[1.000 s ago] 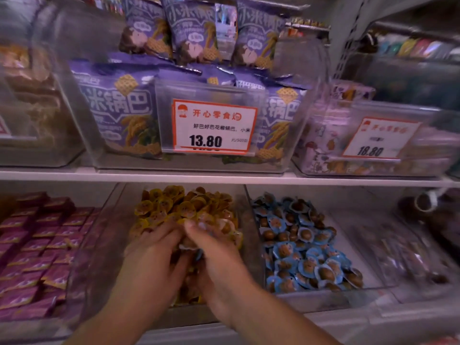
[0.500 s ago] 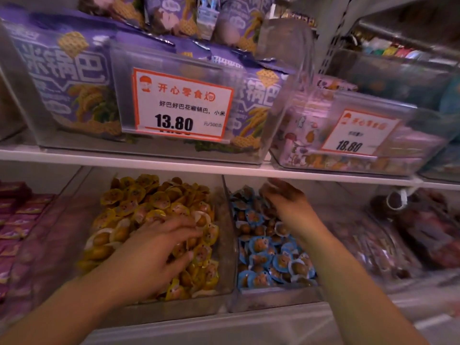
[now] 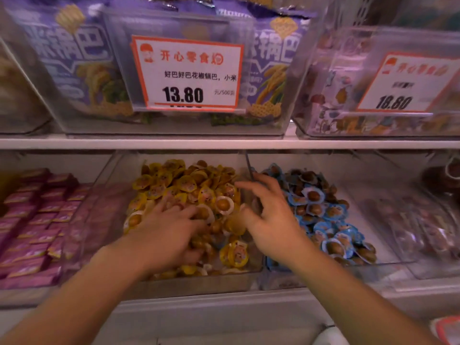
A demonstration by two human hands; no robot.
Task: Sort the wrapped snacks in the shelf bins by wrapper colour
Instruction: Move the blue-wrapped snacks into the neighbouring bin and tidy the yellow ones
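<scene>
1. The left hand (image 3: 171,232) is laid palm-down on the yellow-wrapped snacks (image 3: 189,188), its fingers spread and pressed into the heap; whether any piece is gripped cannot be told.
2. The right hand (image 3: 268,220) is held over the divider between the two bins, fingers loosely spread and nothing seen in its grasp.
3. The yellow-wrapped snacks are piled in the middle clear bin (image 3: 199,285) on the lower shelf.
4. The blue-wrapped snacks (image 3: 331,217) are heaped in the adjoining bin towards the shelf's right end.
5. Pink packets (image 3: 32,220) are stacked towards the left end.
6. A price tag (image 3: 186,73) reading 13.80 is fixed to the bin of purple bags (image 3: 67,48) on the upper shelf.
</scene>
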